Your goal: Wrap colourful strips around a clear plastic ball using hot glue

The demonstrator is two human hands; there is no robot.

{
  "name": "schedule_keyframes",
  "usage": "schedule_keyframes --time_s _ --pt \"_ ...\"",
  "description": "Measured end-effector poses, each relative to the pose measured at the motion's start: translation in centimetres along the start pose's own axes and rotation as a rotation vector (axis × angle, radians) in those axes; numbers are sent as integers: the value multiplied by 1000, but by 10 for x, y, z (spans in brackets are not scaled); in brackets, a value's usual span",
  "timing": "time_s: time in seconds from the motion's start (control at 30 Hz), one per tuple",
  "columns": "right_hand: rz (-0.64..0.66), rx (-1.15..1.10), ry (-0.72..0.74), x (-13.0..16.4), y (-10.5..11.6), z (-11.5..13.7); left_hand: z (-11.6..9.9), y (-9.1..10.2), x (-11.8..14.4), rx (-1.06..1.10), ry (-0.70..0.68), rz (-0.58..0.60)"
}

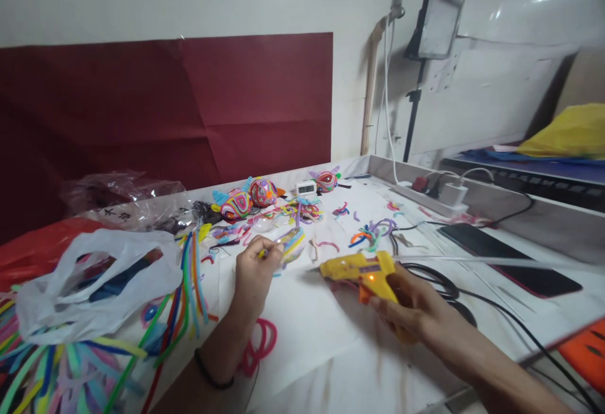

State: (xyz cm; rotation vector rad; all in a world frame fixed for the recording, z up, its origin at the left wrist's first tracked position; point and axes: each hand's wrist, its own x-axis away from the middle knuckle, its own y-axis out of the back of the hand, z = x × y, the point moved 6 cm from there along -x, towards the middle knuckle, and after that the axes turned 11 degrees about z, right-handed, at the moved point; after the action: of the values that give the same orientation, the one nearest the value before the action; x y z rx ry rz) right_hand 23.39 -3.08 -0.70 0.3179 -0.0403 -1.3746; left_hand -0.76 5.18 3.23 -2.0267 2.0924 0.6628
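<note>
Right hand (416,310) grips yellow glue gun (362,270), orange trigger lit, nozzle aimed left over white table (321,332); left hand (253,272) pinches a striped pipe-cleaner piece (290,241); plastic bag (137,209) shows black handwritten marks, unreadable; small digital clock (306,187) digits too tiny.

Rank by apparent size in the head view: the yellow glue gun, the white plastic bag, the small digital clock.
1. white plastic bag, though nearness to the camera enlarges it
2. yellow glue gun
3. small digital clock, farthest away
</note>
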Motion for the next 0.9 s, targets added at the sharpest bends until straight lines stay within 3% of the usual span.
schedule_keyframes --time_s 0.13,0.47,0.67,0.77,0.83,0.9 --pt "167 -74 -40 -1 -17 -16 5 1 -1 11 3 2" --pt "67 897 -79 0 -18 0 0 -1 0 21 -10 9" --pt "53 1126 23 -15 -15 23 -6 -3 1 -18 -27 16" --pt "179 1208 114 -40 -21 40 -6 -5 1 -28 -29 26" --pt "358 1285 60 -60 -29 40 -5 -6 1 -32 -26 35" --pt "430 1301 34 -79 -35 40 -5 -6 2 -34 -19 44"
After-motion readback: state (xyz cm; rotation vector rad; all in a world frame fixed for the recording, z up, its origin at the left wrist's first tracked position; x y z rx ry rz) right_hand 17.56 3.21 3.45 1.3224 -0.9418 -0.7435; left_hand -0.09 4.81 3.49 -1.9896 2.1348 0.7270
